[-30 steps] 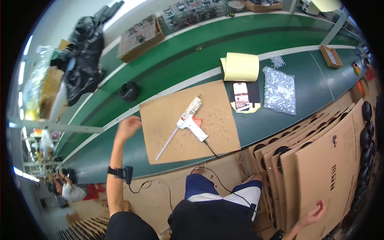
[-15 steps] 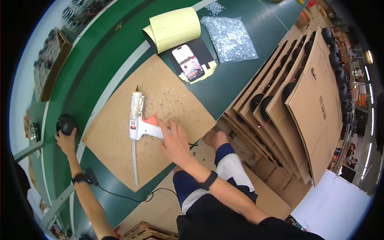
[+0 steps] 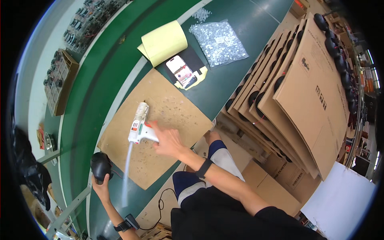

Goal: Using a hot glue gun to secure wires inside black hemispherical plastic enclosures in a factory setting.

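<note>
A white glue gun (image 3: 139, 126) with a long clear glue stick lies on a brown cardboard sheet (image 3: 172, 108) on the green bench. My right hand (image 3: 168, 141) reaches over the sheet, fingers spread, its fingertips touching the gun's handle. My left hand (image 3: 101, 182) is at the bench's near edge, closed around a round black part (image 3: 100, 166) with a thin red wire. A watch sits on each wrist.
A yellow sheet (image 3: 164, 40), a phone (image 3: 182, 72) on a black pad and a bag of small clear pieces (image 3: 218, 40) lie further along the bench. Stacked cardboard panels holding black round parts (image 3: 304, 88) lean at my right. A box of parts (image 3: 60, 80) sits across the belt.
My left hand has brought the black part toward the cardboard sheet. My right hand stays at the glue gun's handle. My head has turned, shifting the view.
</note>
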`<state>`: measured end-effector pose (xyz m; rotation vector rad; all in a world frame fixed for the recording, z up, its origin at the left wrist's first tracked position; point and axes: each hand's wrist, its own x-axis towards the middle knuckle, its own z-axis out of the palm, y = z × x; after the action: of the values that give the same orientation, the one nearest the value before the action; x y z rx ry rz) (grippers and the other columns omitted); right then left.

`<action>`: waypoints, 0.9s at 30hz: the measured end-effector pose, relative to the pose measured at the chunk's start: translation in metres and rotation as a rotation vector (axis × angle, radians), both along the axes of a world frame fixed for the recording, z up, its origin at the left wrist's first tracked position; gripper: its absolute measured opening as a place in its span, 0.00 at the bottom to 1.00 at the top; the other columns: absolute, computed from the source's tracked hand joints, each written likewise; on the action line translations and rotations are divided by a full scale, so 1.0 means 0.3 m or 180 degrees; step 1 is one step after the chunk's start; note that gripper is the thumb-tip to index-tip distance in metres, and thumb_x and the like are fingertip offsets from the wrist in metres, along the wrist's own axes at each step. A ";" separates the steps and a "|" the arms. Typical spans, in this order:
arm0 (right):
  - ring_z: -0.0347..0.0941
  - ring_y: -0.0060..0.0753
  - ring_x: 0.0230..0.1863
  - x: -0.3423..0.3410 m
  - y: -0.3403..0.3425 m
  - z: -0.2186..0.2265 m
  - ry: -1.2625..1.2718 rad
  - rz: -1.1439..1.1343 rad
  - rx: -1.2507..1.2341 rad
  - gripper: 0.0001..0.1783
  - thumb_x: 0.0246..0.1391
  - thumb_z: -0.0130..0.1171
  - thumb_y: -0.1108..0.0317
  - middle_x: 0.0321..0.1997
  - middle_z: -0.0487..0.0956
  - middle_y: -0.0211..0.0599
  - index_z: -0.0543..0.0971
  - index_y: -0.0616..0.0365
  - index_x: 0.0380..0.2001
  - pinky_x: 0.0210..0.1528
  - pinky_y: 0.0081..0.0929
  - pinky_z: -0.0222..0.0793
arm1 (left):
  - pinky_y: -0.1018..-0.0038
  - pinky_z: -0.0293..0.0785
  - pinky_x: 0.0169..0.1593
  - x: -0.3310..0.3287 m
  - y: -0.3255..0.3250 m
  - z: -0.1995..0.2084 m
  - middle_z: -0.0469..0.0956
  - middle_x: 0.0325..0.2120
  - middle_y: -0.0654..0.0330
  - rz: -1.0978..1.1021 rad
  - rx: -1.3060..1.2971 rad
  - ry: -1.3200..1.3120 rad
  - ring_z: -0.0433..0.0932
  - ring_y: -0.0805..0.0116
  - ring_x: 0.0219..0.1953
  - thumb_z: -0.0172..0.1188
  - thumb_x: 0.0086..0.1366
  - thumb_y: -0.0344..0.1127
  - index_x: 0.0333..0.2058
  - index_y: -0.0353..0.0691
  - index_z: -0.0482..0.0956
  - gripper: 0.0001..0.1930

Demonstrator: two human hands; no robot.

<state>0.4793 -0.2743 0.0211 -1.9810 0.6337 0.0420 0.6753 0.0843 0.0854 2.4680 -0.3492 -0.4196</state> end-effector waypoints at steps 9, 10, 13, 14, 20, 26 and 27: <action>0.77 0.32 0.46 -0.204 -0.057 0.128 -0.1257 -0.0603 0.0939 0.28 0.53 0.61 0.68 0.46 0.80 0.43 0.73 0.60 0.58 0.50 0.30 0.71 | 0.51 0.71 0.61 -0.181 -0.074 -0.305 0.67 0.62 0.46 0.0696 -0.2966 0.2480 0.70 0.49 0.61 0.51 0.69 0.64 0.64 0.33 0.61 0.40; 0.75 0.30 0.43 -0.230 -0.058 0.176 -0.1093 -0.0542 0.0766 0.28 0.53 0.61 0.69 0.42 0.79 0.42 0.72 0.60 0.59 0.47 0.30 0.71 | 0.51 0.70 0.61 -0.197 -0.093 -0.357 0.67 0.62 0.47 0.0592 -0.3096 0.2693 0.70 0.49 0.61 0.51 0.69 0.64 0.64 0.34 0.61 0.40; 0.75 0.33 0.40 -0.266 -0.054 0.230 -0.0979 -0.0556 0.0616 0.29 0.51 0.60 0.70 0.39 0.78 0.44 0.72 0.61 0.59 0.46 0.31 0.71 | 0.54 0.75 0.57 -0.253 -0.192 -0.429 0.73 0.56 0.50 0.0817 -0.3427 0.2880 0.75 0.53 0.56 0.49 0.71 0.61 0.61 0.34 0.64 0.35; 0.75 0.33 0.40 -0.281 -0.047 0.233 -0.0966 -0.0566 0.0591 0.29 0.51 0.60 0.70 0.39 0.78 0.44 0.72 0.61 0.59 0.46 0.31 0.71 | 0.56 0.76 0.55 -0.266 -0.203 -0.431 0.74 0.54 0.50 0.0922 -0.3353 0.2828 0.76 0.54 0.55 0.49 0.72 0.59 0.59 0.34 0.67 0.33; 0.78 0.53 0.38 -0.280 0.073 0.203 -0.0943 -0.0594 0.0510 0.28 0.47 0.55 0.71 0.37 0.80 0.53 0.74 0.56 0.55 0.40 0.40 0.73 | 0.64 0.78 0.51 -0.174 0.049 -0.469 0.75 0.51 0.55 0.1087 -0.2396 0.2489 0.77 0.64 0.50 0.58 0.71 0.47 0.58 0.34 0.71 0.25; 0.80 0.48 0.41 -0.303 0.164 0.183 -0.0501 -0.0397 0.0636 0.31 0.47 0.52 0.74 0.39 0.81 0.50 0.73 0.54 0.59 0.44 0.37 0.74 | 0.73 0.78 0.39 -0.227 -0.161 -0.116 0.77 0.46 0.57 -0.0261 -0.1489 0.0113 0.78 0.69 0.39 0.68 0.60 0.30 0.56 0.32 0.74 0.26; 0.80 0.53 0.40 -0.299 0.175 0.173 -0.0430 -0.0380 0.0595 0.30 0.47 0.52 0.73 0.38 0.81 0.53 0.73 0.55 0.57 0.43 0.40 0.74 | 0.74 0.77 0.38 -0.266 -0.259 0.001 0.77 0.45 0.56 -0.0940 -0.1413 -0.0244 0.78 0.69 0.38 0.69 0.58 0.29 0.55 0.33 0.75 0.25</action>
<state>0.3895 -0.2218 0.0730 -1.7470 0.6353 -0.1013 0.5954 0.0067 0.0856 2.0064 -0.7578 -0.3252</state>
